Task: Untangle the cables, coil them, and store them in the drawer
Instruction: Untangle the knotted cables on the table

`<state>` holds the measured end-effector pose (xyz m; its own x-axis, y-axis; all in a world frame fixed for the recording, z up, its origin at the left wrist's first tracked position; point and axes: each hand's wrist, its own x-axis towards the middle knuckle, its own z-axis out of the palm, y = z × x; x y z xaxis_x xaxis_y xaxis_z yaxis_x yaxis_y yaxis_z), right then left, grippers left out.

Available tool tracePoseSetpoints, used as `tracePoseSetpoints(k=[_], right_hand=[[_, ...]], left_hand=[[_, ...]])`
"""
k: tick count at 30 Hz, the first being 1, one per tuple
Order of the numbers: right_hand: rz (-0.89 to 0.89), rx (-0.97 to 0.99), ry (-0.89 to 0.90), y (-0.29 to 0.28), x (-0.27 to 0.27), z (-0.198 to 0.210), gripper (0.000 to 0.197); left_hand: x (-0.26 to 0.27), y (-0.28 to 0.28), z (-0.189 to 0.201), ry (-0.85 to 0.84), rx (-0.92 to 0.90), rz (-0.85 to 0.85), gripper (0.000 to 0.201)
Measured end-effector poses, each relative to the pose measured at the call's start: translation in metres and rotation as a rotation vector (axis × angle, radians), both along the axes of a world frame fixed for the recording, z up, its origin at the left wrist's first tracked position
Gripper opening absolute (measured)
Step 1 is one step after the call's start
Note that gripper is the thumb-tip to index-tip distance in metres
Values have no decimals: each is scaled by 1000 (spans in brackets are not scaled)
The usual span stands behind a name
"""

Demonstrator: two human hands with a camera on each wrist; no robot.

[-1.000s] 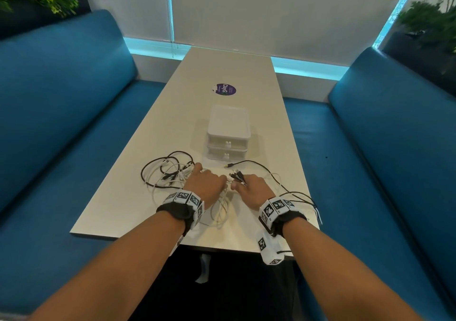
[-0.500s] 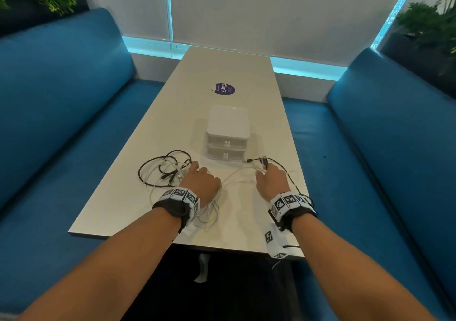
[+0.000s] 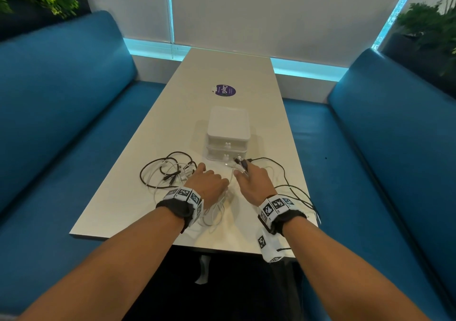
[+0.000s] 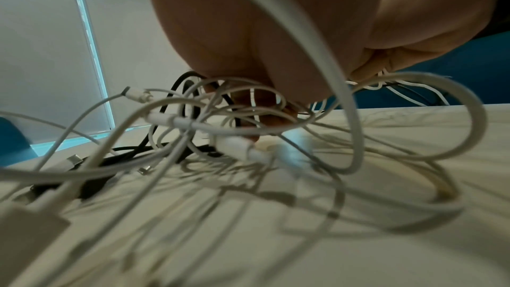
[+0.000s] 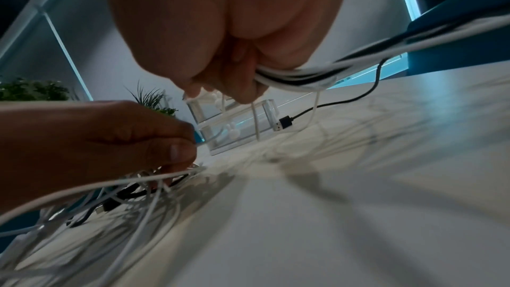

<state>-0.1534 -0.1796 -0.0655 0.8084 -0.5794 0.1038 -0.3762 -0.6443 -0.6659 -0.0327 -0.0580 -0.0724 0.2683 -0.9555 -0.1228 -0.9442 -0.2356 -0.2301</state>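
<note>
Two hands separate a cable tangle on the counter point(image 3: 128, 197). The left hand point(image 3: 209, 185) presses down on the tangled cables point(image 3: 167, 172) at the near left, its fingers curled around white strands, as the left wrist view shows; this hold probably anchors the knot so that pulled strands slide free rather than drag the whole mass. The right hand point(image 3: 254, 182) grasps a bundle of white and black cable ends point(image 5: 298, 75) pinched between thumb and fingers, the plugs pointing toward the drawer unit point(image 3: 228, 133). A black USB plug point(image 5: 284, 123) lies on the counter just beside the unit's lower drawer. Both drawers appear closed, so nothing is stored yet and no cable is coiled. The unit stands just beyond the hands, near the middle of the counter, with a purple sticker point(image 3: 224, 90) farther off.

Compared with one second earlier, when the hands worked almost touching over the tangle, the right hand has travelled away from the left and toward the far side, carrying the bundled ends close to the drawer unit. The left hand has kept its place on the pile.
</note>
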Motion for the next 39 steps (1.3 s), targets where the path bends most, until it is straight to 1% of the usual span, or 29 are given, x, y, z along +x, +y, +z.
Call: tracePoseSetpoints(k=[2, 4, 6, 9, 11, 14, 17, 20, 22, 24, 26, 29, 32, 34, 37, 39], right_hand=[[29, 15, 65, 1, 0, 0, 26], [40, 9, 184, 0, 2, -8, 23], [40, 14, 280, -1, 1, -15, 24], [78, 49, 297, -3, -2, -21, 29], [84, 35, 317, -8, -8, -22, 29], [-35, -8, 396, -32, -24, -24, 32], [-165, -83, 452, -53, -38, -26, 34], [-210, -107, 414, -50, -38, -21, 34], [-208, -86, 330, -41, -33, -19, 32], [-155, -79, 252, -28, -25, -18, 33], [-50, -74, 221, -14, -16, -20, 33], [43, -29, 255, 2, -7, -23, 30], [42, 54, 286, 4, -5, -27, 27], [58, 49, 306, 1, -9, -27, 26], [56, -17, 365, -12, -20, -25, 24], [24, -62, 398, -21, -26, -25, 28]], left_hand=[[-1, -3, 2, -1, -4, -10, 22], [-3, -6, 2, 15, -34, -7, 29], [-5, -6, 0, 19, -57, -1, 35], [-1, -2, -6, 9, -57, 22, 23], [4, 2, -10, 16, -32, 21, 20], [10, 11, -13, -9, -39, 13, 32], [11, 16, -16, -31, -62, 14, 31], [8, 9, -16, -30, -46, 46, 23], [4, 3, -15, -21, -31, 64, 23], [1, 0, -13, -9, -23, 74, 27], [-4, -2, -11, 1, -36, 74, 25], [-8, -3, -10, 14, -70, 80, 16], [-8, 0, -12, 36, -94, 79, 15], [-4, 4, -15, 34, -112, 63, 12], [4, 11, -19, 46, -92, 33, 15], [5, 13, -18, 69, -79, 2, 26]])
